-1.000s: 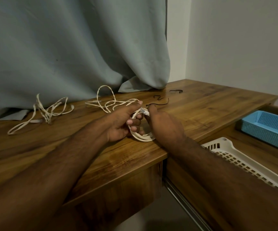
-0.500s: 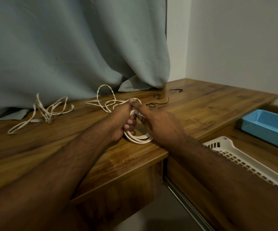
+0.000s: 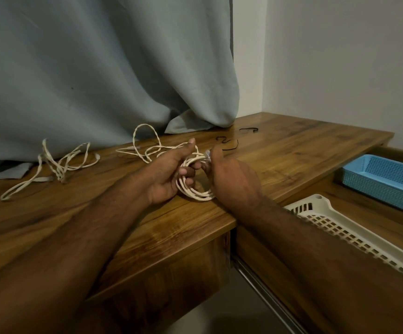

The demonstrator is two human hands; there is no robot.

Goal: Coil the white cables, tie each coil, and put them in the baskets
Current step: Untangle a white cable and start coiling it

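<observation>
A: What do we see at the centre of the frame?

B: We see the left hand (image 3: 169,175) curled round a white cable coil (image 3: 193,186), its fingers threaded through the loops and its thumb stretched out above them. The coil hangs from that hand and its lower edge touches the wooden desk (image 3: 292,150).

A: And the right hand (image 3: 232,174)?

B: It sits just right of the coil, touching it. We see its fingertips pinching the cable's end, where a small clear plug (image 3: 208,154) shows at the top of the coil.

A: Where are the other cables?

B: A loose cable (image 3: 147,150) lies just behind the left hand, one loop of it standing up near the curtain (image 3: 99,68). A second loose cable (image 3: 58,165) sprawls at the left of the frame, well apart from the hands.

A: Anything for tying?

B: We make out thin black ties (image 3: 229,144) on the desk just beyond the right hand, and another black tie (image 3: 248,129) farther back, near the curtain's hem.

A: And the baskets?

B: Both sit on a lower surface at the right of the frame. The white basket (image 3: 316,208) lies at the lower right, partly hidden by the right forearm. The blue basket (image 3: 383,179) stands behind it, at the right edge. We see no cable in the visible parts of either.
</observation>
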